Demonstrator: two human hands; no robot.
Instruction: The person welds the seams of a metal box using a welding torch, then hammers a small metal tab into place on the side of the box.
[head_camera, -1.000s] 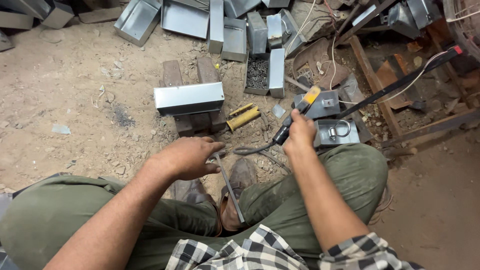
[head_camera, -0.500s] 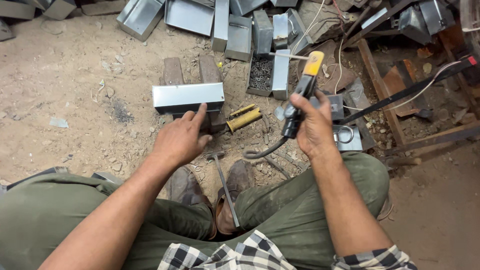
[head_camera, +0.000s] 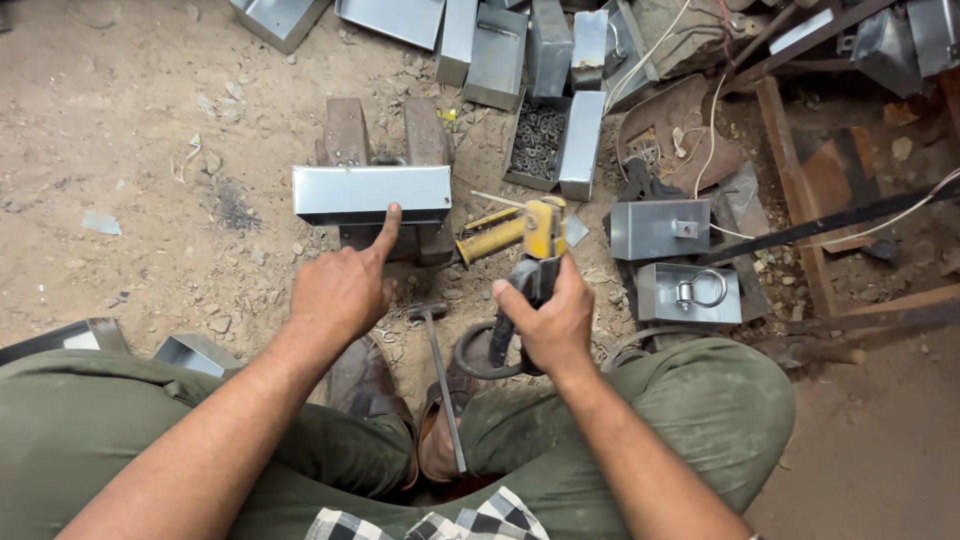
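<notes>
the person sits on the dirt floor (head_camera: 130, 150) with knees spread in olive trousers, looking down between them. the left hand (head_camera: 345, 290) reaches forward with its forefinger stretched out, the tip touching the lower front edge of a shiny sheet-metal box (head_camera: 370, 193); the other fingers are curled in, so this grip is not closed on anything, only a fingertip pressing against the metal. the sheet-metal box lies lengthwise across a dark iron block (head_camera: 385, 150) that stands on the floor straight ahead of the person.

the right hand (head_camera: 550, 320) is wrapped tight around the dark handle of an electrode holder (head_camera: 540, 250), a tool with a yellow head pointing away from the body, its grip fully closed on the handle. a thick black cable (head_camera: 480, 350) loops from the handle's base down toward the knees. the tool's head sits just right of the box, apart from it.

a yellow-handled tool (head_camera: 490, 236) lies on the floor between the block and the holder. a hammer (head_camera: 440, 370) lies between the person's feet, head away from the body. to the right, two small metal boxes (head_camera: 660, 228) rest on the floor, the nearer one carrying a ring latch. further back stand more folded metal boxes (head_camera: 500, 50), and a tray of washers (head_camera: 535, 140) among them.
</notes>
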